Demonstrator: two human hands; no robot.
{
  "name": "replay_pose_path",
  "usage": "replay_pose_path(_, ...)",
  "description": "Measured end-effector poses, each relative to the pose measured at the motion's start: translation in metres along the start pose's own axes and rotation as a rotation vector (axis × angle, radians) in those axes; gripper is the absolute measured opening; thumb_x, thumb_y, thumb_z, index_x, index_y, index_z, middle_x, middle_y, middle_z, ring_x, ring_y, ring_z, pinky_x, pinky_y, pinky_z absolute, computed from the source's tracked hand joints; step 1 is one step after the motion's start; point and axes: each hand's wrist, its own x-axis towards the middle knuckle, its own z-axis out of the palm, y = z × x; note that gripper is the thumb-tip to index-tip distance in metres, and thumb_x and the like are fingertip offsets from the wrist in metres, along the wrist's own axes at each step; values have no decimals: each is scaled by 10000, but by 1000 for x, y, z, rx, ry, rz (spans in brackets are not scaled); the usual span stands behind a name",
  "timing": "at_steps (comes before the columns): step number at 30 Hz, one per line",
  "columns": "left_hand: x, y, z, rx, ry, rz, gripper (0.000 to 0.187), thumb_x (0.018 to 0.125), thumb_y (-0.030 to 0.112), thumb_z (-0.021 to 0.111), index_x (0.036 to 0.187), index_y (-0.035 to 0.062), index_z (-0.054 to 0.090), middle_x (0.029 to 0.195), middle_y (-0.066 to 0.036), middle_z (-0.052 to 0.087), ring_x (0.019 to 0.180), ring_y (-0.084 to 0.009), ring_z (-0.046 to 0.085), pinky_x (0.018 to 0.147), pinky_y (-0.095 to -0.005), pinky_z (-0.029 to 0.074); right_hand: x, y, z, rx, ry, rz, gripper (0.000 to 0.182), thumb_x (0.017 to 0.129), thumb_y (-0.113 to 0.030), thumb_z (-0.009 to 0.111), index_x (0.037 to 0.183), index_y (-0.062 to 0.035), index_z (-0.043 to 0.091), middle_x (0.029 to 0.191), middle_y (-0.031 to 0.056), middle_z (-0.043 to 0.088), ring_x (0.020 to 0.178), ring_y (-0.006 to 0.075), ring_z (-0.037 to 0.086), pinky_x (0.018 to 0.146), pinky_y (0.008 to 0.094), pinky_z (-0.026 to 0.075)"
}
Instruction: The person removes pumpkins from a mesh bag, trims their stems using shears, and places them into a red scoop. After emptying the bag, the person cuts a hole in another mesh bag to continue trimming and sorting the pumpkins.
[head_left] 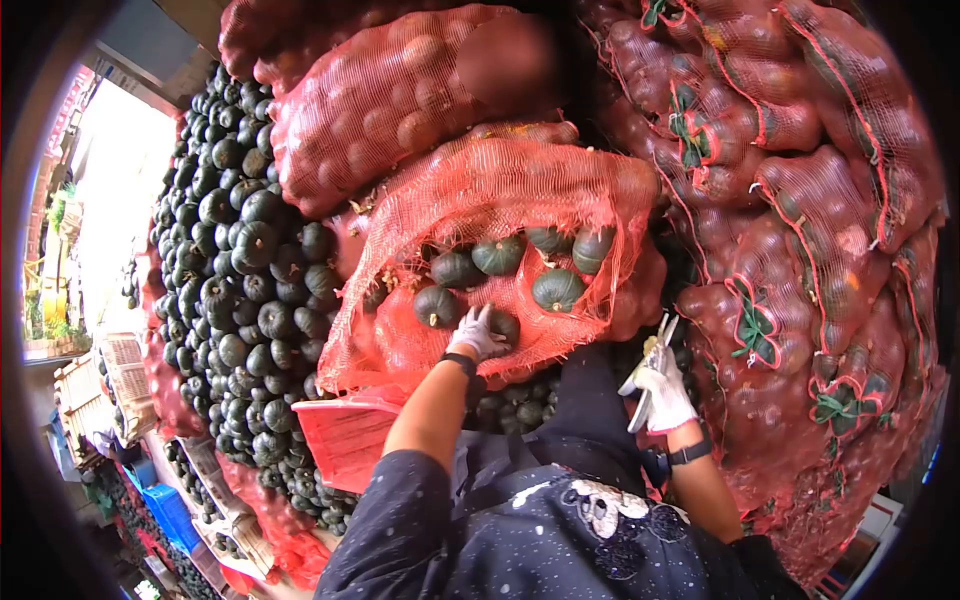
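Observation:
My left hand (480, 335), in a white glove, reaches into an open red mesh sack (450, 195) with its fingers curled against a small dark green squash (504, 327). A second squash (437, 307) sits just left of those fingers, and several more, such as the striped squash (558, 290), lie around the sack's mouth. Outside the sack on the right, my gloved right hand (662, 397) is closed around a pair of metal shears (657, 345), points upward. Its grip partly hides the handles.
A large heap of dark green squash (250, 290) rises on the left. Full red mesh sacks (840, 260) tied with green string are stacked on the right; another full sack (380, 100) lies behind. A red plastic crate (345, 435) stands by my left arm.

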Motion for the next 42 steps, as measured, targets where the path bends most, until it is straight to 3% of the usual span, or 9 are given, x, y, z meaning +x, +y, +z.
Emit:
replay_pose_path(5,14,-1,26,-388,3,-280,1020,605,415,920,1467,196,423,1443,-220,354,1259,-391,498,1025,-454,501,-5,3,-37,-20,61,-19,629,777,-19,594,1386,-28,438,888,62,583,742,172,613,687,316,557)
replay_pose_path(9,-27,-7,2,-1549,-36,-103,591,939,480,626,1348,63,531,1127,-120,675,995,-243,674,902,-380,553,3,3,-39,-30,75,1,650,776,-57,610,1408,-61,461,1134,37,544,967,116,561,807,247,498)
replay_pose_path(11,-65,-9,-28,-2246,-715,105,659,957,570,564,1426,111,495,1348,-108,600,1198,-275,597,1077,-456,447,4,-6,-23,13,46,-33,647,781,-55,620,1409,-64,465,1151,35,552,989,120,564,818,235,496)
replay_pose_path(21,-151,-9,-87,-2332,-370,250,898,867,789,448,1509,161,424,1514,-186,457,1368,-442,448,1116,-642,344,3,-23,62,-8,-220,-152,635,812,-37,630,1418,-74,448,1094,32,545,900,142,585,732,281,540)
replay_pose_path(30,-132,-42,-49,-1088,-332,0,426,926,397,713,1187,61,683,1020,-15,698,966,-109,614,852,-285,495,-1,-6,63,-159,-210,-74,624,751,-27,670,1346,-84,494,1086,77,580,867,172,614,705,312,552)
replay_pose_path(33,-93,-6,-66,-1012,-61,-190,364,959,367,676,1161,65,691,979,-18,697,917,-103,620,831,-284,488,14,13,43,-224,-209,-112,613,772,-8,619,1361,-118,491,1114,51,564,881,169,590,713,298,537)
replay_pose_path(35,-51,10,-72,-1011,540,252,258,1024,238,568,1134,33,679,974,-23,685,769,-89,589,719,-268,507,28,19,33,-214,-201,-141,616,767,-19,625,1361,-117,490,1109,51,557,896,172,590,718,303,541)
replay_pose_path(37,-5,-2,-86,-414,766,170,329,975,192,586,1252,17,608,1200,-172,655,1110,-269,628,955,-387,491,30,10,32,-203,-186,-104,616,762,-23,623,1357,-112,489,1132,56,553,939,174,589,732,310,547)
replay_pose_path(42,34,-69,-51,169,209,-316,733,771,434,774,1389,137,514,1354,-170,599,1235,-322,601,1003,-444,499,36,12,17,-248,-80,-99,660,691,-66,722,1310,-39,497,1050,101,600,817,183,641,686,327,573)
